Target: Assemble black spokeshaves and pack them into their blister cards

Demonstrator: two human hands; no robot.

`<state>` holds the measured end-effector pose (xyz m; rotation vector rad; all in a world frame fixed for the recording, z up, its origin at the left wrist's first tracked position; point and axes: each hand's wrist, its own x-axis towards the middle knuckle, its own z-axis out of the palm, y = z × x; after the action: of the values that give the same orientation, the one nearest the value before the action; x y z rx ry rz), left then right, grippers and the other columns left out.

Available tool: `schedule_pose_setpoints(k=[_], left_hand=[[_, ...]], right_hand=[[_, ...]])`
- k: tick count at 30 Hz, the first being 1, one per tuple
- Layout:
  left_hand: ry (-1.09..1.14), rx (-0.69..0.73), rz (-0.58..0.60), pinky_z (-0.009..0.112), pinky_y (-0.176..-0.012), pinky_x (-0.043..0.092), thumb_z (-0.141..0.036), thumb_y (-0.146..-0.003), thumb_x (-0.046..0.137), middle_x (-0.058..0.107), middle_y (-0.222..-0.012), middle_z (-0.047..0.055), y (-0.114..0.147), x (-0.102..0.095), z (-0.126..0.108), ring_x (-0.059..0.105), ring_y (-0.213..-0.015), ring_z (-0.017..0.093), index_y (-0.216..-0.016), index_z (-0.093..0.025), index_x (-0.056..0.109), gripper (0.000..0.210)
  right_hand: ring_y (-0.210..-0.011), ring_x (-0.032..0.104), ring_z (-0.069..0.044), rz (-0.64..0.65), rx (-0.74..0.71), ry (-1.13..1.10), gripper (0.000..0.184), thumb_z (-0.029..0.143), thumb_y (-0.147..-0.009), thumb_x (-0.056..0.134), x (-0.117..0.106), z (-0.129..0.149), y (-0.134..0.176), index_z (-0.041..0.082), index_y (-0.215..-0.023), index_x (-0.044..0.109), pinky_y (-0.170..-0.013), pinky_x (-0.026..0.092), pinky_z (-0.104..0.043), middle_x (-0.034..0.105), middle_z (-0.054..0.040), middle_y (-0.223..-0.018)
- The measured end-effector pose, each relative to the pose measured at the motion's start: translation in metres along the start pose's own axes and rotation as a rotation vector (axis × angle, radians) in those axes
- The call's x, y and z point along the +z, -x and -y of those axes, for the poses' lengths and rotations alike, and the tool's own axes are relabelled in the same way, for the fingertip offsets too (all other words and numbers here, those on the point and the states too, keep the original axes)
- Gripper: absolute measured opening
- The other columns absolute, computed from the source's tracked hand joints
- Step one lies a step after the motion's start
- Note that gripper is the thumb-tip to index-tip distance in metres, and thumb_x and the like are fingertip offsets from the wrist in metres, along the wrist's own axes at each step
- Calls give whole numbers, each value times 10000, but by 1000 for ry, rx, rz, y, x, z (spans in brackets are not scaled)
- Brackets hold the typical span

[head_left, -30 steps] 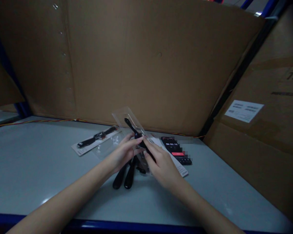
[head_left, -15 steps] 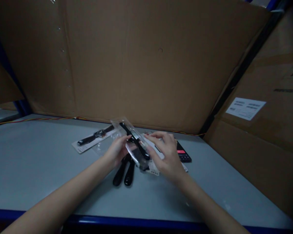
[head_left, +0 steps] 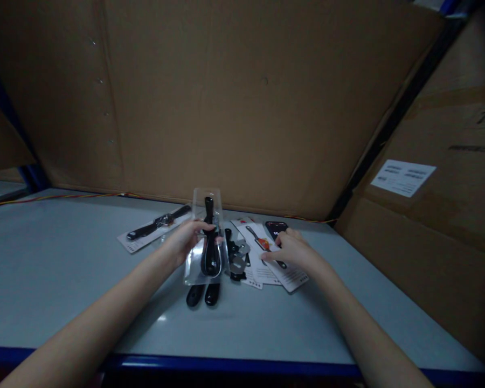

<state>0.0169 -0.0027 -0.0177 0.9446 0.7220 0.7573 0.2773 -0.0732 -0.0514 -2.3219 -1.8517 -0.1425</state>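
My left hand [head_left: 192,237] is closed on a clear plastic blister pack [head_left: 194,272], the thumb over its front. Inside it is a black two-handled spokeshave [head_left: 209,207], held upright above the table. My right hand [head_left: 293,249] is over a printed card [head_left: 295,278] with a picture of the tool on it, the thumb and fingers gripping it near its upper part. Below the pack, two black handles [head_left: 212,295] stick out, their upper ends hidden. Between the hands lie loose grey metal plates and black parts [head_left: 238,264].
A carded spokeshave [head_left: 143,231] lies left on the grey table [head_left: 64,275]. More printed cards [head_left: 262,276] lie under the gripped one. A phone [head_left: 275,227] lies behind my right hand. Cardboard walls [head_left: 234,108] stand behind and right; a red-yellow wire [head_left: 84,195] runs along the back.
My right hand has left the plastic pack and moved right onto the printed card. My left hand has turned the pack from slanted to upright, uncovering the metal parts and cards.
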Motion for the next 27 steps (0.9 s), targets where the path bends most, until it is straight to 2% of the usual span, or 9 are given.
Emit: schedule_pose_setpoints(k=[2, 5, 10, 12, 15, 18, 21, 24, 27], left_hand=[[-40, 48, 31, 241, -600, 508, -50, -631, 621, 650, -754, 62, -1, -1, 2, 638, -637, 149, -884, -107, 539, 272], [-81, 38, 77, 295, -634, 517, -55, -609, 643, 645, -789, 74, -3, -1, 4, 648, -679, 188, -863, -120, 527, 286], [-105, 1, 60, 319, -566, 514, -78, -573, 676, 642, -769, 69, 1, 0, 5, 654, -588, 219, -914, -147, 485, 397], [-131, -15, 62, 310, -555, 510, -84, -571, 675, 646, -776, 73, 3, 2, 4, 654, -577, 216, -953, -144, 480, 433], [-170, -31, 69, 299, -552, 508, -90, -590, 656, 649, -771, 74, 5, 3, 3, 650, -561, 202, -972, -140, 481, 423], [-179, -39, 76, 283, -546, 502, -91, -605, 644, 645, -743, 64, 6, 4, 3, 648, -553, 197, -934, -144, 482, 371], [-177, -34, 89, 288, -550, 502, -93, -596, 651, 640, -758, 67, 5, 4, 5, 654, -568, 210, -902, -148, 473, 359], [-188, -28, 119, 288, -556, 501, -107, -593, 661, 641, -799, 84, 4, 2, 7, 657, -589, 215, -887, -147, 474, 350], [-188, -33, 133, 291, -559, 503, -110, -586, 670, 642, -811, 91, 2, 1, 7, 654, -591, 210, -884, -149, 469, 362]], right_hand=[[-862, 505, -284, -19, 38, 15, 668, 699, -473, 595, 1, 1, 0, 132, -826, 621, -687, 382, -332, 543, -145, -913], [-881, 508, -297, -8, 63, 2, 671, 688, -463, 605, 3, 1, -2, 133, -840, 616, -702, 389, -357, 543, -144, -923], [-904, 532, -312, -7, 105, -155, 637, 545, -438, 699, -2, 0, -7, 112, -890, 580, -720, 412, -388, 570, -161, -965], [-868, 565, -282, 22, 95, -393, 565, 434, -493, 707, -8, 0, -7, 119, -940, 563, -702, 435, -375, 600, -142, -960], [-793, 610, -225, 157, 47, -887, 436, 278, -585, 664, -22, 1, -2, 166, -991, 551, -675, 473, -346, 643, -81, -942], [-747, 636, -219, 231, 43, -1301, 452, 207, -606, 650, -35, 5, 5, 208, -1040, 524, -645, 504, -363, 662, -49, -931], [-826, 641, -241, 215, 38, -1683, 453, 142, -616, 612, -40, 13, 10, 200, -1052, 504, -718, 508, -421, 666, -54, -933], [-971, 593, -251, 247, -46, -1895, 403, 112, -627, 543, -41, 22, 12, 162, -1026, 530, -841, 454, -458, 644, -82, -1013], [-914, 610, -241, 341, -80, -1903, 320, 167, -671, 509, -44, 26, 15, 134, -983, 573, -841, 446, -455, 656, -93, -947]])
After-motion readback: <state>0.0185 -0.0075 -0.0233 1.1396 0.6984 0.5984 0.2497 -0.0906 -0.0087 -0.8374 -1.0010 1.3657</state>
